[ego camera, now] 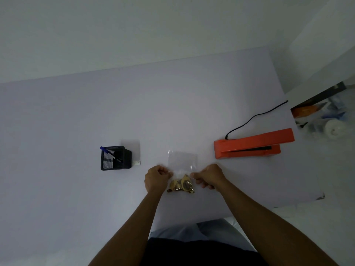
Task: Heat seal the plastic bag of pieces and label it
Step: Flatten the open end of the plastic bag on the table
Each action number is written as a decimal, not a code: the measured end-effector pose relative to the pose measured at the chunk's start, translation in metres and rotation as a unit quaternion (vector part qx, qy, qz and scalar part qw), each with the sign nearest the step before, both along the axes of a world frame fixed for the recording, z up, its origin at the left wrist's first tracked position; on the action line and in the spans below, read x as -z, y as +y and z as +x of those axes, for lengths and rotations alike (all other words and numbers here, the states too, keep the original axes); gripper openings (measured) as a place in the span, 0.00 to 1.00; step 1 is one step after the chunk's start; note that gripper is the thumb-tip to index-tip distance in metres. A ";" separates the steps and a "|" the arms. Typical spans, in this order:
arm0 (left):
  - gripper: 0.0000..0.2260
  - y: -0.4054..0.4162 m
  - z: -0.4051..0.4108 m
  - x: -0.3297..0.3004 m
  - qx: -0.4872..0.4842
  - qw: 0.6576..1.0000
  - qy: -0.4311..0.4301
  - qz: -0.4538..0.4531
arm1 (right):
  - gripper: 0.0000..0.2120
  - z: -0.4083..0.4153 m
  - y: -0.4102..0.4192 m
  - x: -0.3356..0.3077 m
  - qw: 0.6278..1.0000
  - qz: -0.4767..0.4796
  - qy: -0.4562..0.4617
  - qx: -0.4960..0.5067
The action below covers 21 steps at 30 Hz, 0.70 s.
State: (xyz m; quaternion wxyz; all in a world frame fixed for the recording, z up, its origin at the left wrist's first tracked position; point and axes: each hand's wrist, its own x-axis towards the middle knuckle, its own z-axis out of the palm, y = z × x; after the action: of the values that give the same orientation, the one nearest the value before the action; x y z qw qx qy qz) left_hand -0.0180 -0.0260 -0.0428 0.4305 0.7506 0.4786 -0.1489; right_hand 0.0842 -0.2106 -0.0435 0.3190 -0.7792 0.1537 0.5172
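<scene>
A clear plastic bag [182, 160] lies flat on the white table [76, 121] in front of me, its open end pointing away. Yellow and brown pieces [181, 186] are bunched at its near end. My left hand [156, 178] pinches the bag's left edge and my right hand [208, 176] pinches its right edge, both with curled fingers. An orange heat sealer [251, 145] sits to the right of the bag, its arm slightly raised, with a black cord [255, 116] running off the back.
A black mesh pen holder [115, 158] with a blue pen [107, 151] stands left of the bag, a small white label [137, 163] beside it. The table's right edge drops off near clutter on the floor [322, 116].
</scene>
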 end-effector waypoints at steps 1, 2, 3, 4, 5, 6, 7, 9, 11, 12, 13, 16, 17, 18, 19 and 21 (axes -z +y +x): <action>0.05 -0.002 0.001 0.000 -0.006 1.000 -0.004 -0.005 | 0.20 0.000 0.000 0.000 1.000 -0.003 -0.003 -0.002; 0.05 -0.003 0.001 0.000 -0.006 1.000 -0.008 -0.004 | 0.21 -0.001 -0.001 -0.001 1.000 -0.005 -0.008 -0.005; 0.06 -0.006 0.001 0.000 0.000 1.000 -0.014 0.002 | 0.22 -0.001 -0.002 -0.001 1.000 -0.007 -0.014 -0.009; 0.08 -0.008 0.001 -0.001 0.012 1.000 -0.021 0.015 | 0.22 -0.003 -0.003 -0.002 1.000 -0.006 -0.020 -0.011; 0.09 -0.011 0.001 -0.002 0.027 0.999 -0.027 0.031 | 0.22 -0.004 -0.005 -0.002 1.000 -0.004 -0.027 -0.011; 0.09 -0.013 0.001 -0.004 0.048 0.997 -0.030 0.047 | 0.22 -0.005 -0.006 -0.003 0.999 0.000 -0.033 -0.007; 0.08 -0.015 0.001 -0.005 0.077 0.994 -0.034 0.064 | 0.21 -0.007 -0.008 -0.004 0.999 0.006 -0.040 -0.001; 0.08 -0.018 0.001 -0.004 0.153 0.983 -0.048 0.095 | 0.20 -0.009 -0.010 -0.005 0.998 0.021 -0.056 0.010; 0.10 -0.022 0.000 -0.002 0.219 0.967 -0.061 0.117 | 0.20 -0.011 -0.012 -0.005 0.997 0.030 -0.067 0.018; 0.11 -0.025 0.000 -0.003 0.249 0.957 -0.062 0.132 | 0.20 -0.011 -0.012 -0.005 0.997 0.032 -0.068 0.020; 0.10 -0.028 0.000 -0.004 0.282 0.946 -0.057 0.152 | 0.20 -0.011 -0.013 -0.005 0.997 0.035 -0.069 0.021; 0.13 -0.041 -0.003 -0.009 0.394 0.895 -0.017 0.208 | 0.21 -0.013 -0.015 -0.005 0.995 0.051 -0.079 0.025; 0.15 -0.045 -0.004 -0.011 0.418 0.882 -0.003 0.218 | 0.21 -0.013 -0.016 -0.005 0.994 0.057 -0.084 0.029; 0.17 -0.050 -0.005 -0.013 0.430 0.875 0.008 0.223 | 0.21 -0.014 -0.017 -0.005 0.994 0.061 -0.091 0.032; 0.20 -0.054 -0.005 -0.014 0.434 0.873 0.018 0.222 | 0.20 -0.014 -0.018 -0.004 0.992 0.062 -0.103 0.033; 0.26 -0.059 -0.005 -0.013 0.440 0.870 0.039 0.220 | 0.18 -0.014 -0.019 0.000 0.987 0.056 -0.148 0.031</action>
State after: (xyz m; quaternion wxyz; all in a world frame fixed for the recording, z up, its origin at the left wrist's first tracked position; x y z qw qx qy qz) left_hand -0.0228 -0.0853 -0.0296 0.1251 0.9522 0.1358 -0.2434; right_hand 0.0706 -0.2298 -0.0438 0.3968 -0.8232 0.0996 0.3936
